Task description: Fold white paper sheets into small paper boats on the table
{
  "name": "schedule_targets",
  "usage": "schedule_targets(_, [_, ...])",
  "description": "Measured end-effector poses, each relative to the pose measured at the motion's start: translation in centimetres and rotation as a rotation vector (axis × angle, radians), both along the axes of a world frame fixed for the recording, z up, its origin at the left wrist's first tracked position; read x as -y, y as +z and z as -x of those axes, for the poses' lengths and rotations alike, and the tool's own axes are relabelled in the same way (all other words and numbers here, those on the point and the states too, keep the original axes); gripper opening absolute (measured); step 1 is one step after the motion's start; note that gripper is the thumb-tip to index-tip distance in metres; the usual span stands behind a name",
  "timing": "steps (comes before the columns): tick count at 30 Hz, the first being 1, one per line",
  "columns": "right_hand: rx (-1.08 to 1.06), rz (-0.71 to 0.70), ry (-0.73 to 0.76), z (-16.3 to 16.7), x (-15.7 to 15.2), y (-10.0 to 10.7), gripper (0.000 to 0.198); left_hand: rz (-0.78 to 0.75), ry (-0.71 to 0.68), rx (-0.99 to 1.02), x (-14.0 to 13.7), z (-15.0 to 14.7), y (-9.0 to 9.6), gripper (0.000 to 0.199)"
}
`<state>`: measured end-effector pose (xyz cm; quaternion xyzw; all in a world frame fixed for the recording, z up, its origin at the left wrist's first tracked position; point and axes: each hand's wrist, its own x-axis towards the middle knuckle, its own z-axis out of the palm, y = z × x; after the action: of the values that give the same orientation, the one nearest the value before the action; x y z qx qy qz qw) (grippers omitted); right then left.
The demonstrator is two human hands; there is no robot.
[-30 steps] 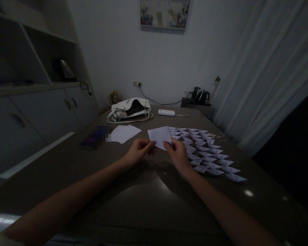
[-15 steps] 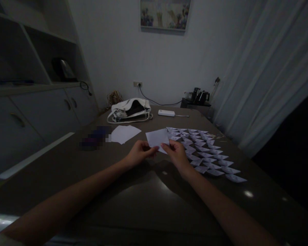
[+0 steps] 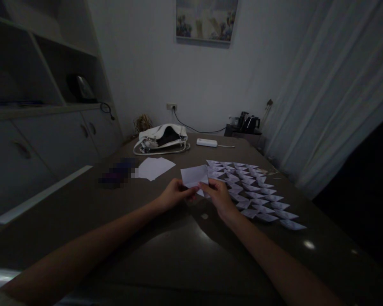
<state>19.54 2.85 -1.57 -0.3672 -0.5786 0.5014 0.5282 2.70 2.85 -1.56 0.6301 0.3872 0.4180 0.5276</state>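
1. White paper (image 3: pixel 194 175): between both hands, above table (image 3: pixel 178 255), left of folded paper pieces (image 3: pixel 263 202); clearance unclear.
2. Left hand (image 3: pixel 176 194): thumb and fingers closed in a pinch, lower edge.
3. Right hand (image 3: pixel 221 197): same pinch, lower right.
4. Probably light, thin, bendy; creases or tears easily. Best hold: edges, gently.

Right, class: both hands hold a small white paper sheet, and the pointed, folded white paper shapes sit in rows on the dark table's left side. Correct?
Wrong side: the head view shows the folded white paper shapes in rows on the right side of the dark table. The left hand and right hand do hold the white paper sheet.
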Motion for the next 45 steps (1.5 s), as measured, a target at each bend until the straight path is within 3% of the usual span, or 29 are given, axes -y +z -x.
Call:
schedule_targets(8, [-0.053,0.022,0.024,0.48,0.43,-0.29,0.025,0.052,-0.082,0.020,0.04,-0.13,-0.25,0.035])
schedule_targets(15, [-0.041,0.025,-0.020,0.68,0.50,-0.42,0.025,0.025,-0.029,-0.056,0.52,-0.35,0.37,0.041])
schedule_targets(21, [-0.108,0.057,-0.021,0.87,0.48,-0.44,0.022,0.036,-0.158,-0.060,0.38,-0.45,-0.23,0.043])
schedule_targets(27, [-0.165,0.089,-0.002,1.01,0.39,-0.75,0.023,-0.002,-0.118,-0.086,0.14,-0.35,-0.46,0.041])
schedule_targets(33, [-0.206,0.128,-0.037,0.92,0.14,-0.88,0.022,0.036,-0.199,-0.055,0.29,-0.49,-0.16,0.043])
schedule_targets(40, [-0.239,0.173,-0.039,1.00,0.21,-0.67,0.023,-0.004,-0.111,-0.081,0.27,-0.35,-0.10,0.036])
schedule_targets(45, [-0.226,0.149,-0.063,0.83,-0.04,-0.81,0.022,-0.009,-0.161,-0.081,0.11,-0.30,0.04,0.046])
